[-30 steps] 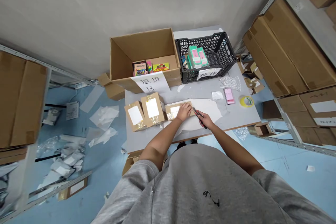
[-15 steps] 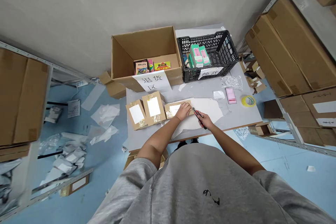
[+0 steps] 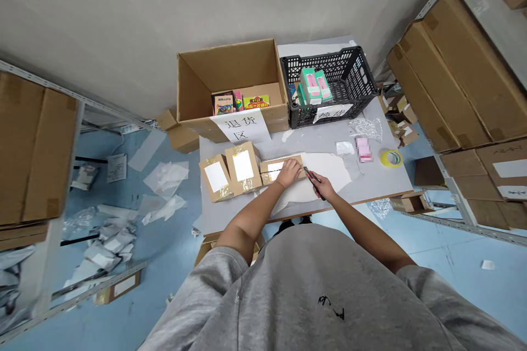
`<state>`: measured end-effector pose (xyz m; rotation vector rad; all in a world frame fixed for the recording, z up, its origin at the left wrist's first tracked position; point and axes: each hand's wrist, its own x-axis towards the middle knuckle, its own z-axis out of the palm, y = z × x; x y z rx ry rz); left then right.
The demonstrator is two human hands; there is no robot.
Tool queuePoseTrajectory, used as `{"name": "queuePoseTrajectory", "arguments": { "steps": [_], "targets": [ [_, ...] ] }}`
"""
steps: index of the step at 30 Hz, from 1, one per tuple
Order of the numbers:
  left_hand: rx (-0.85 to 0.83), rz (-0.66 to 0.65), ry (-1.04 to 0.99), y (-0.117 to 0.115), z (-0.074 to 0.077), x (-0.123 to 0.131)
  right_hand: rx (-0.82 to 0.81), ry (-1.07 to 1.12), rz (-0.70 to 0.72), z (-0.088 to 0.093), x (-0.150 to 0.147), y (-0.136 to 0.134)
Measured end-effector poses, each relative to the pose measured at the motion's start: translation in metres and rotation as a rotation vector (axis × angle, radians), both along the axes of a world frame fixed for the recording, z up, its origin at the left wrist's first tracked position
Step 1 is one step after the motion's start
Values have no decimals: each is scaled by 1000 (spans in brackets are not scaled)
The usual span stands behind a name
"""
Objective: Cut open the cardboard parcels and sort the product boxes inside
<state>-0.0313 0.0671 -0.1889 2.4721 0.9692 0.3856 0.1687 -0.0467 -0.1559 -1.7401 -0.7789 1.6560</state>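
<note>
Behind, carton [image 3: 230, 68] holds colourful packs [image 3: 241, 102]; crate [image 3: 363, 73], green-pink boxes [image 3: 315, 85]; right hand [image 3: 324, 187] grips cutter [image 3: 312, 176].

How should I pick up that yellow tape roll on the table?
Probably from above. The yellow tape roll lies flat on the table, hole facing up, so pinch the ring's wall: fingers inside the hole, thumb on the outer rim.

Grey short-slv tee [image 3: 313, 285] w/ small black mark [image 3: 330, 307].

Both forearms reach to mid-frame. The left hand [image 3: 289, 171] lies flat, palm down; the right hand [image 3: 323, 186] curls in a tight grip.
</note>
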Motion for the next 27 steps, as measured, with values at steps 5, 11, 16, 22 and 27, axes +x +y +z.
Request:
{"name": "queuePoseTrajectory", "arguments": {
  "steps": [5,11,16,22,27],
  "targets": [
    [-57,238,74,1,10,2,15,-112,8,-7,11,-9],
    [-84,130,280,-20,26,-33,32,-666,195,-38,32,9],
    [-104,176,459,-31,31,-61,-80,-860,343,-69,30,42],
    [-132,179,442,-8,28,-63,-1,-900,241,-79,17,41],
    [-361,58,349,23,20,-64,428,-558,247,-61,15,29]
  ]
}}
